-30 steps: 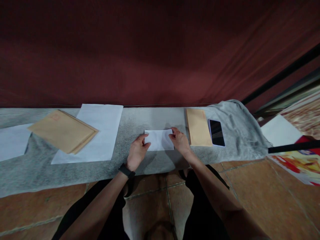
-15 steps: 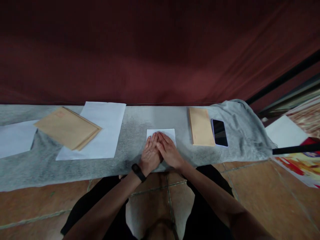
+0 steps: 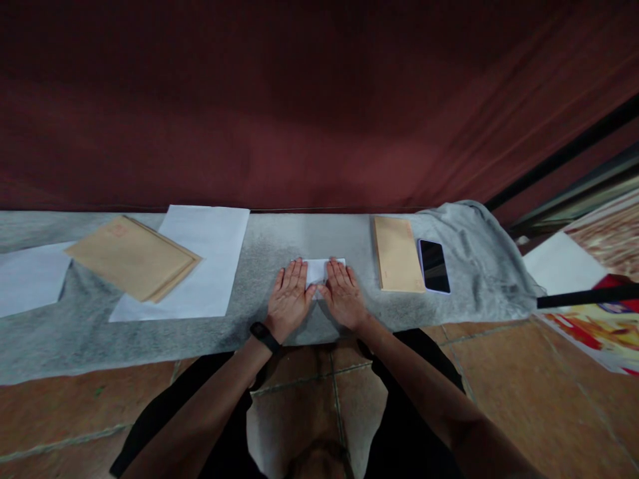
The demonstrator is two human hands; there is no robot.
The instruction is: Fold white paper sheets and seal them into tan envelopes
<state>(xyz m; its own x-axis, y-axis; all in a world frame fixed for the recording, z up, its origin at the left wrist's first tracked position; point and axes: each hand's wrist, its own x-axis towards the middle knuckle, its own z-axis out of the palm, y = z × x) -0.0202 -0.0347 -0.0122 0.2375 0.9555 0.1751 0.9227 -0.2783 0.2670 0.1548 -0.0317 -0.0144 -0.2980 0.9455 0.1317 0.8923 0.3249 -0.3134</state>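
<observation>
A small folded white paper [image 3: 316, 271] lies on the grey cloth [image 3: 150, 336] in front of me. My left hand [image 3: 288, 299] rests flat on its left half, fingers stretched out and together. My right hand [image 3: 343, 294] lies flat on its right half in the same way. Both palms press down and hold nothing. Only a narrow strip of the paper shows between and beyond the fingers. A black band sits on my left wrist.
A stack of brown envelopes [image 3: 132, 257] lies on a large white sheet [image 3: 200, 259] at the left. Right of my hands lie one brown envelope [image 3: 396, 253] and a black phone [image 3: 434, 265]. A dark red curtain hangs behind. Tiled floor lies below.
A second ago both hands pinched the paper's side edges. They then came together on its middle, and have now slid apart sideways, flat on the paper.
</observation>
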